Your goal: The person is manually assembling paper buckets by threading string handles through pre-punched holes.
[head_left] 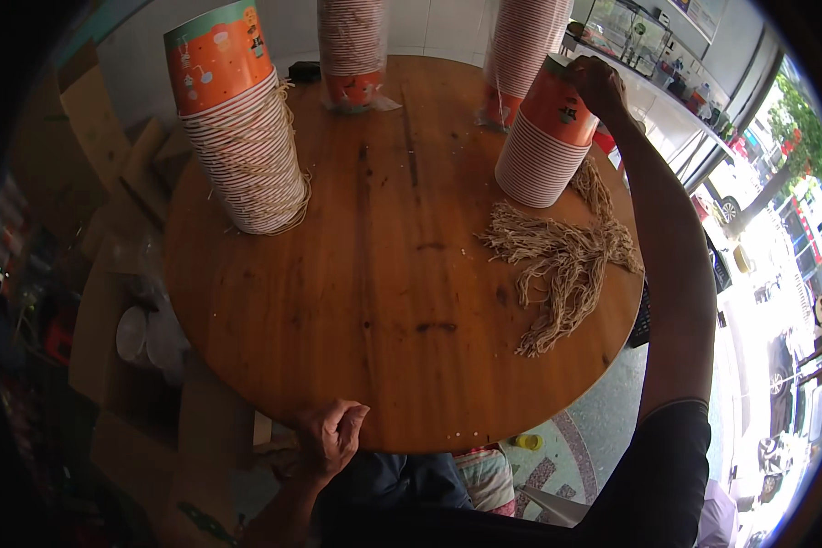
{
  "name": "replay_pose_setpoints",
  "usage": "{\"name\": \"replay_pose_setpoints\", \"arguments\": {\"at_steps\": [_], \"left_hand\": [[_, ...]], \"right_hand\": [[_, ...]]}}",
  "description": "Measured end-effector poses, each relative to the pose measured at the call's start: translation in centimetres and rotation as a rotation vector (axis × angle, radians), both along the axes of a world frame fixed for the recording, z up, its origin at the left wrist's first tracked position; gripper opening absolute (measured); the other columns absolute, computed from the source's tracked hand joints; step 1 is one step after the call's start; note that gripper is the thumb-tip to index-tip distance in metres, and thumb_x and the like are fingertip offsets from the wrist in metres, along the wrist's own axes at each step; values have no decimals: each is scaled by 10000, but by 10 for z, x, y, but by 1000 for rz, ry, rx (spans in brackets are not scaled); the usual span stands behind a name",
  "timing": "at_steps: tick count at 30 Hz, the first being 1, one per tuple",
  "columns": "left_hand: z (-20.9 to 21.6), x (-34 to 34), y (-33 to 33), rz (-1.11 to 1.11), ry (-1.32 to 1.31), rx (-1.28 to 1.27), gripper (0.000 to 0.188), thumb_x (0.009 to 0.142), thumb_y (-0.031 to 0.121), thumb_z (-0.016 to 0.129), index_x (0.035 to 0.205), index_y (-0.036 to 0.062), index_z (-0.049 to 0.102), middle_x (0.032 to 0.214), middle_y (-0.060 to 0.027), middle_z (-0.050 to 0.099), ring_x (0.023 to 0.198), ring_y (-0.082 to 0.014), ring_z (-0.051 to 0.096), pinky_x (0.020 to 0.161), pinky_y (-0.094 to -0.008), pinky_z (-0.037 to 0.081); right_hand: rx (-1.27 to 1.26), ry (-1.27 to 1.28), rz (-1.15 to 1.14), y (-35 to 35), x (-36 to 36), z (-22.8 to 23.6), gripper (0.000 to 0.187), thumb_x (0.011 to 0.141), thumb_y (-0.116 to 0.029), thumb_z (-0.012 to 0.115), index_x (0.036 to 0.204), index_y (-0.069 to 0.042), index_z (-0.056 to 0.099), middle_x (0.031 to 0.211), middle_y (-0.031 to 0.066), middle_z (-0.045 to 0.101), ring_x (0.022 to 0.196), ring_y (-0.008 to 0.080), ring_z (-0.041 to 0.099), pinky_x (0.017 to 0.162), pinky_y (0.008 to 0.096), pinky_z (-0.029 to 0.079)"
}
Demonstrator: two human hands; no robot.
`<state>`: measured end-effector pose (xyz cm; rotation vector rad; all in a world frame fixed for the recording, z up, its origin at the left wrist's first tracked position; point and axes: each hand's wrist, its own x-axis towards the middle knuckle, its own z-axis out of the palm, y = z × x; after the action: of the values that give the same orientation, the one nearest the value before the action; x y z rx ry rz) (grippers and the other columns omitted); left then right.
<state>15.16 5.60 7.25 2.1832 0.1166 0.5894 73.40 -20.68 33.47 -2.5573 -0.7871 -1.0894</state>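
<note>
On the round table [384, 274] stand four stacks of orange, picture-printed cups: a string-wound stack [251, 160] at left, two bagged stacks [353, 41] behind, and a right-hand stack [543, 151] near one string bundle [571, 265]. The right hand [601, 87] is clamped on the right-hand stack's rim; the left hand [331, 437] curls closed at the table's near edge.

The single head view looks forward and down from head height, above the near edge of the desk [388, 292]. Range is close; the wide fisheye field takes in the desk's full width and, beyond its right side, the street [753, 306].
</note>
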Motion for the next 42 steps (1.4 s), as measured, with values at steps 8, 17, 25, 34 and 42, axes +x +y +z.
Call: {"name": "replay_pose_setpoints", "arguments": {"at_steps": [8,17,25,34,42], "left_hand": [[8,13,13,-70,257,-525,239,1070,190,634,925,12,699,651,-18,613,564,-71,571,517,-246,460],[31,142,34,-130,-119,-293,214,1025,174,697,1135,-5,654,943,-73,698,846,-146,685,707,-289,558],[113,241,19,-21,-667,379,469,880,29,738,1313,3,560,1290,-197,616,1183,-398,604,979,-475,526],[146,301,-2,43,-685,239,491,940,164,754,1349,-14,548,1325,-213,604,1205,-349,615,1020,-419,515],[217,227,-14,-328,-806,-659,432,1068,348,639,1306,-11,612,1196,-94,669,1101,-143,610,1016,-321,465]], "right_hand": [[165,114,199,35,-30,9,319,830,-400,810,990,-125,826,902,112,789,882,251,775,819,408,595],[71,-1,454,139,-96,34,145,907,-192,750,1012,-124,823,928,108,784,840,226,766,758,371,610],[68,80,541,153,-109,58,157,895,-229,786,984,-106,829,892,48,804,812,154,769,760,314,616],[399,22,535,129,-152,102,196,916,-165,698,1049,-103,828,956,59,810,860,144,763,812,316,610],[779,83,834,59,-298,78,229,975,-138,722,1136,20,763,1009,81,784,937,124,705,900,293,541]]}}
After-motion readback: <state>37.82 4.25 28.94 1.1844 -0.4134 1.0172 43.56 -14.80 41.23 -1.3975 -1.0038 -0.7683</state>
